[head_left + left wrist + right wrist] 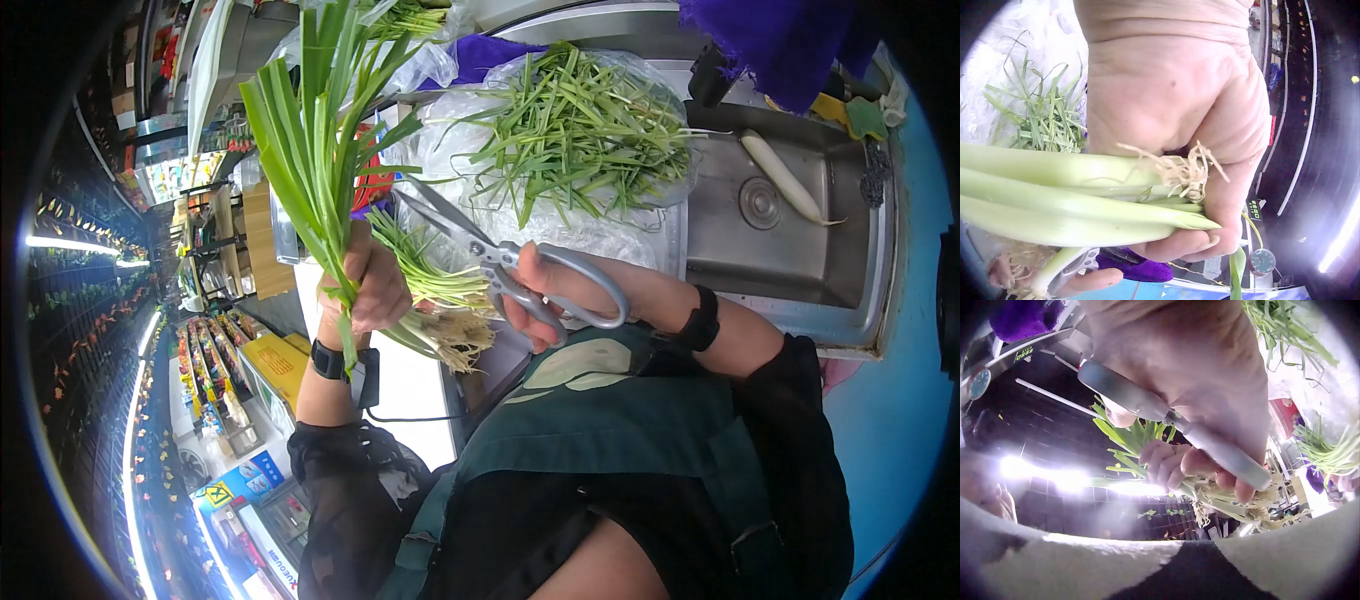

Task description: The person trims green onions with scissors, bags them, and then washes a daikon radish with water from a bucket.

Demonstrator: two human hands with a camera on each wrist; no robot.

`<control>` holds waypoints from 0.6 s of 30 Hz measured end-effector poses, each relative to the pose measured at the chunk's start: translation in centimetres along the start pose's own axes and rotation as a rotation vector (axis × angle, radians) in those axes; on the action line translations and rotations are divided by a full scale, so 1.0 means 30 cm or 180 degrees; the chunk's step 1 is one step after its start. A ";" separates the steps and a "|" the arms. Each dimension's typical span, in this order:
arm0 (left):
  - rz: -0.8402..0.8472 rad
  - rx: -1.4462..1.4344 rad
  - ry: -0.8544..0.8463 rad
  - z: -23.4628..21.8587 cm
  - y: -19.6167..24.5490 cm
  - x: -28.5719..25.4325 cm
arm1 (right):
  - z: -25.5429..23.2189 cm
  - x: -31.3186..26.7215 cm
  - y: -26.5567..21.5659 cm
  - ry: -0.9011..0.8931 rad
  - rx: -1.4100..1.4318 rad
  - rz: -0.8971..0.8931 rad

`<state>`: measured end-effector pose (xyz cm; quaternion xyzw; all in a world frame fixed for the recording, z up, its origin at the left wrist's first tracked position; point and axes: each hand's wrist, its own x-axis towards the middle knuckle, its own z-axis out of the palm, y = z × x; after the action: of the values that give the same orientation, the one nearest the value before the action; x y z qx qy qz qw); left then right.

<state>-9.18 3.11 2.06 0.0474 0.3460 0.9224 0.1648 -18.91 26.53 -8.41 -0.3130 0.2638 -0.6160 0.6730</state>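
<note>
My left hand (370, 285) grips a bunch of green garlic (310, 150), its flat leaves pointing up and away and its pale stalks reaching back below the fist. In the left wrist view the thick stalks (1060, 212) cross the fingers, and stringy roots (1185, 175) hang at the palm. Grey metal scissors (570, 270) are in my right hand (545, 295), which has its fingers around the handle loops. Their blades, slightly parted, point toward the leaves. Trimmed-looking roots (455, 340) show between the two hands. The right wrist view has a scissor handle (1222, 453) across the fingers.
A heap of cut greens (585, 135) lies on clear plastic at the back. More green stalks (430, 260) lie beyond the hands. On the right, a steel sink (720, 240) holds a white radish (785, 175). Purple cloth (780, 45) hangs above the sink.
</note>
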 end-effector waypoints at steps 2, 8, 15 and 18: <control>-0.0103 -0.0177 0.0066 -0.002 -0.004 -0.013 | 0.016 0.012 -0.015 -0.0026 0.0056 0.0065; -0.0139 -0.0170 0.0138 0.010 -0.008 -0.016 | 0.056 0.045 -0.056 0.0014 0.0075 0.0139; -0.0130 -0.0161 0.0050 -0.007 -0.014 -0.026 | 0.055 0.064 -0.053 0.0163 -0.0134 0.0049; -0.0106 -0.0164 0.0029 -0.003 -0.007 -0.024 | 0.045 0.051 -0.055 0.0317 -0.0489 0.0008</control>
<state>-8.47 2.95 1.88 0.0331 0.3237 0.9284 0.1797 -18.85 25.07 -6.24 -0.3323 0.3438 -0.6080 0.6338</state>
